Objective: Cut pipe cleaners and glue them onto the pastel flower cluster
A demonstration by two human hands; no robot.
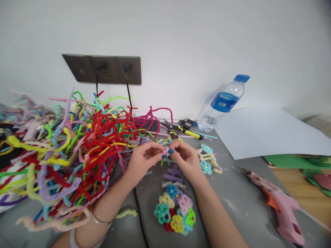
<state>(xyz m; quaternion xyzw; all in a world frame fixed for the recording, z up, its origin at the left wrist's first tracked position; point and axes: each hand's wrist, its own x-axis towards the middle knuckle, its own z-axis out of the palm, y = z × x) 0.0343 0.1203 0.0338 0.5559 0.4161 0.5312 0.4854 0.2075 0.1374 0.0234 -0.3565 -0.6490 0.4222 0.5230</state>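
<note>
Thumb and fingertips of my left hand pinch one side of a small light-purple pipe cleaner piece. From the other side my right hand grips the same piece, and the fingers hide much of its shape. Below them on the grey table lie short purple pipe cleaner lengths. Nearer to me is a ring of pipe cleaner flowers in teal, yellow, pink, green and blue. Right of my right hand rest blue flowers joined by pale stems.
A large tangle of coloured pipe cleaners covers the left. Yellow-black pliers lie behind my hands. A water bottle leans on the wall. White paper and a pink glue gun are right. A black cable crosses the table.
</note>
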